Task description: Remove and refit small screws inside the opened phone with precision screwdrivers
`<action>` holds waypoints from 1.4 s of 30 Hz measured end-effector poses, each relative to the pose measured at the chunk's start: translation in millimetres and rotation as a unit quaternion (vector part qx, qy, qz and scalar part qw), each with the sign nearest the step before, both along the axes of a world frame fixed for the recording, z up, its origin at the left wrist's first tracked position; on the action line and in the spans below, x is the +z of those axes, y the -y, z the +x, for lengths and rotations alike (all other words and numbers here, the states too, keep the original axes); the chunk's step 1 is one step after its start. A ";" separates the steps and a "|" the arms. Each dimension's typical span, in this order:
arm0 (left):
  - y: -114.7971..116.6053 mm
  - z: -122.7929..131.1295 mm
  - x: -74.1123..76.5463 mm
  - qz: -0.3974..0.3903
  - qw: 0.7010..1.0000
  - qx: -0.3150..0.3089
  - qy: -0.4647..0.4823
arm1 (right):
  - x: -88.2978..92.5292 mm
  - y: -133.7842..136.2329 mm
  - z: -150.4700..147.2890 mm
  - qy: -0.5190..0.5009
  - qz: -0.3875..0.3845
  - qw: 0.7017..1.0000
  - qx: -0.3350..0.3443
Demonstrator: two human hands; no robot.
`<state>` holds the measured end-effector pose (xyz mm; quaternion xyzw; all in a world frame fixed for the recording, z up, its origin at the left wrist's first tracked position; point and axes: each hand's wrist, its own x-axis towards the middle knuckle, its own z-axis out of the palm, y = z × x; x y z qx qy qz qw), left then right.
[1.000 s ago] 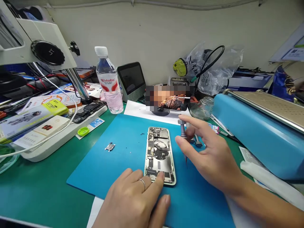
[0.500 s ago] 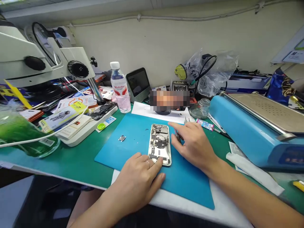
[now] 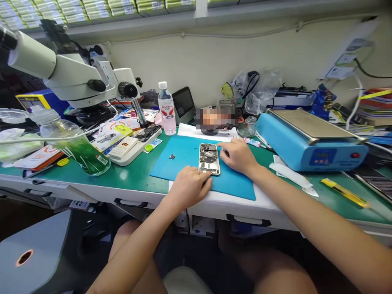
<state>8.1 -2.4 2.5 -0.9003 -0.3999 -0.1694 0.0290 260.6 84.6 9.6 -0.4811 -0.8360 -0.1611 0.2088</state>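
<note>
An opened smartphone lies on the blue mat, its inner parts and a round dark coil showing. My left hand rests at its lower left corner; the index finger presses on the lower end and the thumb is just below, holding the phone against the mat. Beside the upper right edge is my right hand, index finger stretched toward the phone and the other fingers curled. A dark slim tool shows in part between its index finger and thumb. Small metal parts sit left of the phone.
A microscope, a tilted jar with green contents and a water bottle stand to the left. On the right are a blue heating plate unit, a white wrapped strip and a yellow cutter.
The camera view has pulled back and tilted, so more of the bench, drawers and my legs show. Both hands stay at the phone, nearly in the same places.
</note>
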 end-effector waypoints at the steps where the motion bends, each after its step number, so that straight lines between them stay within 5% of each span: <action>1: -0.7 -0.1 -1.2 0.000 1.000 -0.001 0.000 | -0.4 -0.2 0.3 0.005 -0.003 1.000 0.005; 13: -4.4 2.3 -5.8 -0.005 1.000 0.002 0.015 | -5.2 0.1 14.3 -0.017 0.024 0.999 0.027; 24: -7.6 13.1 1.9 -0.005 1.000 0.010 0.029 | -1.7 -0.9 37.9 -0.041 0.075 0.996 -0.020; 35: -10.1 11.4 6.2 0.021 0.999 0.016 0.028 | 6.5 2.0 18.6 -0.063 0.078 0.994 -0.036; 39: -9.4 6.0 8.2 0.025 0.998 0.025 0.043 | 14.5 24.1 8.3 -0.106 0.107 0.987 -0.058; 42: -9.4 5.0 9.2 0.026 0.997 0.034 0.062 | 9.2 69.3 -0.8 -0.141 0.134 0.979 -0.067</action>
